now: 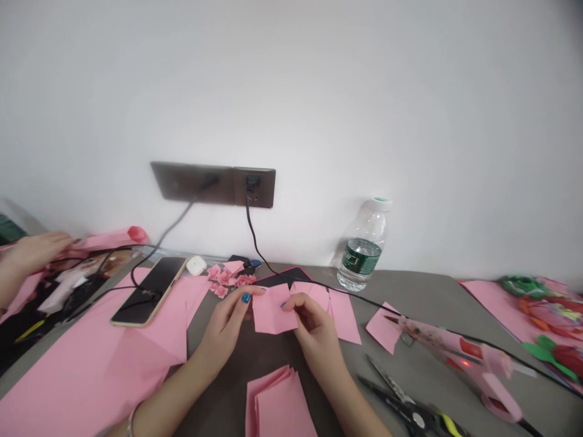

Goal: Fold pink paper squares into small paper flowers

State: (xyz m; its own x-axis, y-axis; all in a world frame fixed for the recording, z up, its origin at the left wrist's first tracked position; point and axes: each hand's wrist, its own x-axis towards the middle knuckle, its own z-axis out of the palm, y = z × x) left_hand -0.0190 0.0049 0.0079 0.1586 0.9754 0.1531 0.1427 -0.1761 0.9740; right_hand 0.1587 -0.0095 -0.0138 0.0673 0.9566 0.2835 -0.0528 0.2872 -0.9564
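A creased square of pink paper (273, 312) is held up over the grey table between both hands. My left hand (232, 318) pinches its left edge, thumb in front. On the right edge, my right hand (312, 328) grips the same sheet between thumb and fingers. Below it lies a stack of folded pink paper (280, 403). Several small folded pink paper flowers (223, 278) sit just beyond my left hand. More pink squares (344, 318) lie behind my right hand, partly covered by it.
A pink glue gun (455, 349) with a lit red light lies at right, near open scissors (410, 413). A water bottle (362, 249) stands by the wall. At left are a phone (150, 291) and large pink sheets (91, 382). Another person's hand (39, 249) is far left. Cables cross the table.
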